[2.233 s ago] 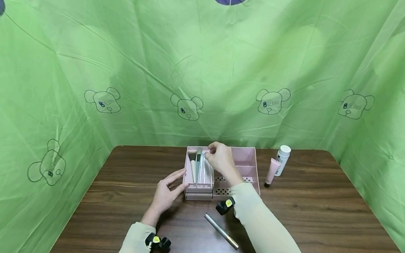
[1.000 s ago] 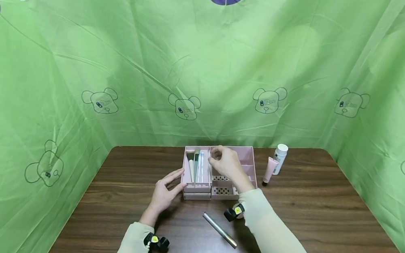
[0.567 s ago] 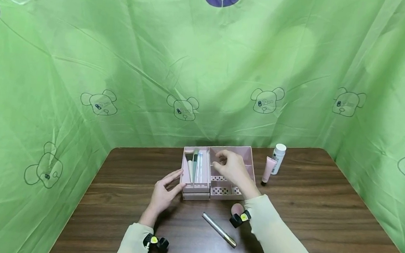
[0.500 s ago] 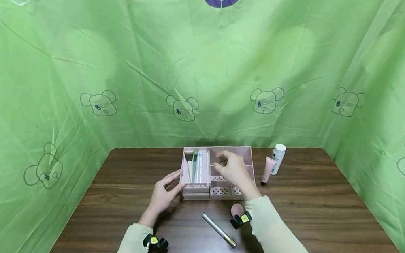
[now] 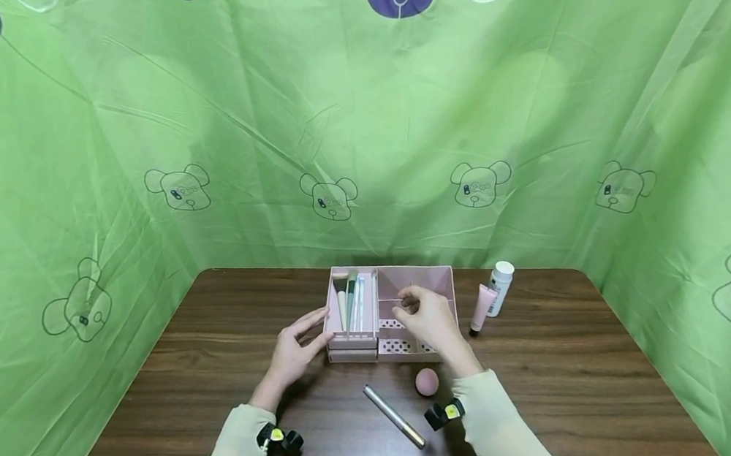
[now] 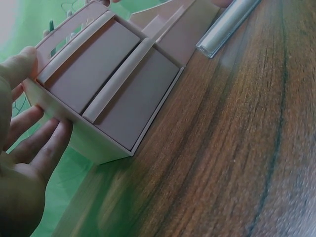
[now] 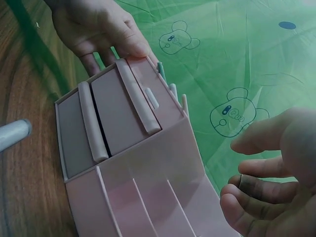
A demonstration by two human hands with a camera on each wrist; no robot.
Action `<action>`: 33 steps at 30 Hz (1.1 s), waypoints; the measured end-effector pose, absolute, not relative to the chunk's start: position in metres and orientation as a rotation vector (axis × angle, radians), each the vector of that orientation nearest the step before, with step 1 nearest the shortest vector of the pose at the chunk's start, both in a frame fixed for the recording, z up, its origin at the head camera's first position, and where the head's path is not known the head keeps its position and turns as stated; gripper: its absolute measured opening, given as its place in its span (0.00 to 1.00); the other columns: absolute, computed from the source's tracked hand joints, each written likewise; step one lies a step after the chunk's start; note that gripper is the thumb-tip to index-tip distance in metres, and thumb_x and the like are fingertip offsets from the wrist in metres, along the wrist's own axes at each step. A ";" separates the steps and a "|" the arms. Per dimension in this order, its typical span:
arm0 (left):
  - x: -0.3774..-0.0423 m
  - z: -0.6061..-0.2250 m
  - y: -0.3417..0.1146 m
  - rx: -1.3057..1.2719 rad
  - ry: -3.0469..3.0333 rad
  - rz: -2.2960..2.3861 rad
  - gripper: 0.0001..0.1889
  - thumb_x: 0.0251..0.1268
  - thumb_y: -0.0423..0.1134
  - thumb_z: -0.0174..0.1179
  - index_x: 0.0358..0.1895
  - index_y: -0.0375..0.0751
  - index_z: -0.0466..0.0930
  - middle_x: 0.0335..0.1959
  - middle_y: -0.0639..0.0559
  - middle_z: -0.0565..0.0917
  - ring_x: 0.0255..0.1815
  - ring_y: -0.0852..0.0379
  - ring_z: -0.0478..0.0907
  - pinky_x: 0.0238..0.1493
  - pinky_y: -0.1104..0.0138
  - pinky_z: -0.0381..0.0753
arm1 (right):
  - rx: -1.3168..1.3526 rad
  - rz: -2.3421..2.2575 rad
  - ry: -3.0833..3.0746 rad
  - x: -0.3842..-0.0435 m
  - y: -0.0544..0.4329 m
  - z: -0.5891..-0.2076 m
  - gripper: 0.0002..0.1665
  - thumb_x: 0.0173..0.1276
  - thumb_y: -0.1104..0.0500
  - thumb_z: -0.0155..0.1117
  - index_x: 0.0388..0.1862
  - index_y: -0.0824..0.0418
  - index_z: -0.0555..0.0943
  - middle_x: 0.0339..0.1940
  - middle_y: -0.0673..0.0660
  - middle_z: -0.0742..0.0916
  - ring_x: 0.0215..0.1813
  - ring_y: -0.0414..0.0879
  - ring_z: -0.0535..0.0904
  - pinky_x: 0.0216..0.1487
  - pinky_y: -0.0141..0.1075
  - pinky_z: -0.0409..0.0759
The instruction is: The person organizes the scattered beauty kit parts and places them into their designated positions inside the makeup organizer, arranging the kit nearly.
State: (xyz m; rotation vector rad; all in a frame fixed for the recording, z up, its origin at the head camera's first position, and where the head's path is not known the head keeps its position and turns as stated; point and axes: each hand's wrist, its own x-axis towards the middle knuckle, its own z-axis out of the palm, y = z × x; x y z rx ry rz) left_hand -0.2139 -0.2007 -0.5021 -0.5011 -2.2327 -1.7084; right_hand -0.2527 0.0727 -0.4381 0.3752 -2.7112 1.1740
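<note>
A pink makeup organizer [image 5: 354, 344] stands at the back of the table, with drawers under its left tray and open compartments at right. Several brushes and slim sticks, among them a green-handled makeup brush [image 5: 349, 303], lie in that tray. My left hand [image 5: 290, 358] rests on the organizer's left front corner. In the left wrist view, the thumb is at the top front edge and straight fingers touch the side wall. My right hand [image 5: 428, 319] hovers over the open compartments, fingers loosely bent. Nothing shows between its fingers in the right wrist view.
A silver tube with a gold end [image 5: 394, 416] lies in front of the organizer. Near it sits a pink round sponge-like ball [image 5: 426, 382]. To the right stand a pink squeeze tube [image 5: 482, 309] and a white-capped bottle [image 5: 500, 289]. Green cloth [image 5: 268, 138] hangs behind.
My right hand has moved from the sticks in the left tray to the right and nearer, over the open compartments. The pink ball has come into view. My left hand stays at the corner.
</note>
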 end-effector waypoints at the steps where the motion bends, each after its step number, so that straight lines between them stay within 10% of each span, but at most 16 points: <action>1: -0.214 -0.502 -0.201 -0.500 -2.234 -1.709 0.24 0.61 0.33 0.67 0.60 0.31 0.77 0.63 0.37 0.77 0.64 0.43 0.74 0.65 0.47 0.72 | 0.383 1.178 -2.709 -0.251 0.074 -0.439 0.16 0.59 0.56 0.70 0.46 0.58 0.84 0.34 0.49 0.88 0.36 0.40 0.82 0.41 0.35 0.84; 33: -0.216 -0.505 -0.200 -0.522 -2.219 -1.700 0.24 0.61 0.33 0.67 0.60 0.29 0.76 0.62 0.35 0.77 0.63 0.41 0.75 0.64 0.48 0.73 | 0.725 1.195 -2.665 -0.227 0.108 -0.469 0.13 0.58 0.60 0.71 0.43 0.58 0.83 0.36 0.52 0.87 0.35 0.41 0.82 0.39 0.37 0.86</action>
